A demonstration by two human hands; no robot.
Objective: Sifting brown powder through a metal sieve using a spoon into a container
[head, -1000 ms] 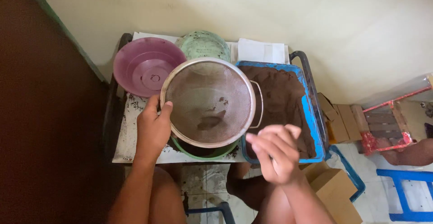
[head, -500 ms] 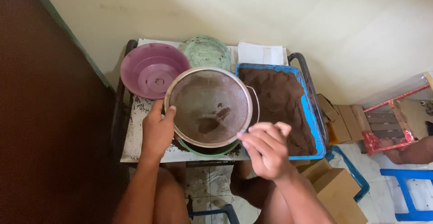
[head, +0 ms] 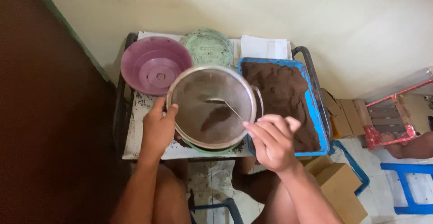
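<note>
Your left hand (head: 158,129) clamps the light, stiff sieve (head: 212,106) rim; your right hand (head: 270,143) pinches a spoon (head: 225,105) handle inside.

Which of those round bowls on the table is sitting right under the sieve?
The green bowl, only its rim peeking out below the metal sieve. The purple bowl and pale green bowl stand uncovered behind.

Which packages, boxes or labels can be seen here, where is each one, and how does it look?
Cardboard box: on the floor at lower right, below the blue tray; plain brown, closed.
Flattened cardboard: on the floor right of the tray; brown, folded flat.
White paper: behind the tray, by the wall; folded and rectangular.
No labels, signs or screens can be made out.
</note>
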